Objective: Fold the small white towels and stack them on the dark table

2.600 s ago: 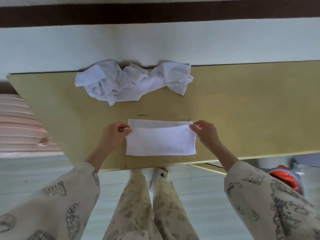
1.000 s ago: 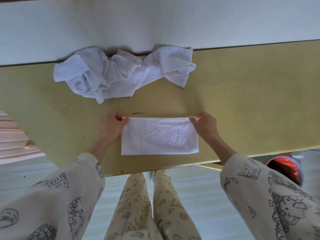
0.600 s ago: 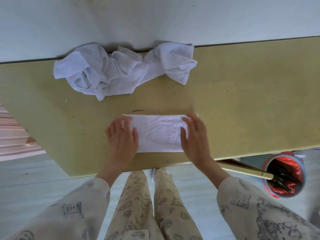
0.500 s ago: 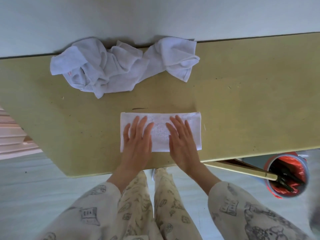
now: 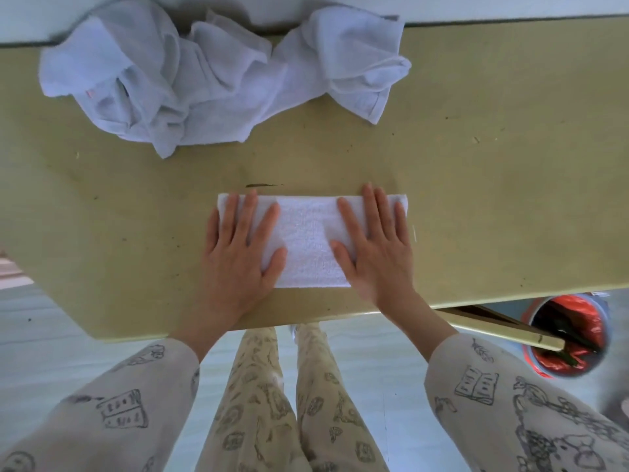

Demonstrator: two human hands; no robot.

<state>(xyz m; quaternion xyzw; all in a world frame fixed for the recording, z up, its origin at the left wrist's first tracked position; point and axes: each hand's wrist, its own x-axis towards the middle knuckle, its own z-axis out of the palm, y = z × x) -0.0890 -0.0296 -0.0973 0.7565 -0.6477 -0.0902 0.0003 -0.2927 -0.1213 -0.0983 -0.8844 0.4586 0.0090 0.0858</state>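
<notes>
Palms flat, fingers straight: my left hand (image 5: 238, 257) and my right hand (image 5: 377, 253) both press down on the folded towel (image 5: 308, 243), neither one curled around it. The left covers the towel's left end, the right covers its right end, and a strip of white terry shows between my thumbs. The towel is a narrow rectangle lying parallel to the near edge of the table (image 5: 510, 199), close to that edge and roughly midway along the part I can see. Its long far edge reaches just past my fingertips; its near edge runs between the heels of my hands.

At the far edge of the table, against the pale wall, sits the heap of unfolded towels (image 5: 211, 76), crumpled and overlapping, well apart from the folded one. How many are in the heap I cannot tell. A small dark scratch (image 5: 263, 185) marks the tabletop just beyond the folded towel.

My printed sleeves and trouser legs show below the near edge. Down to the right, on the floor, stands a red-lined bin (image 5: 565, 335).
</notes>
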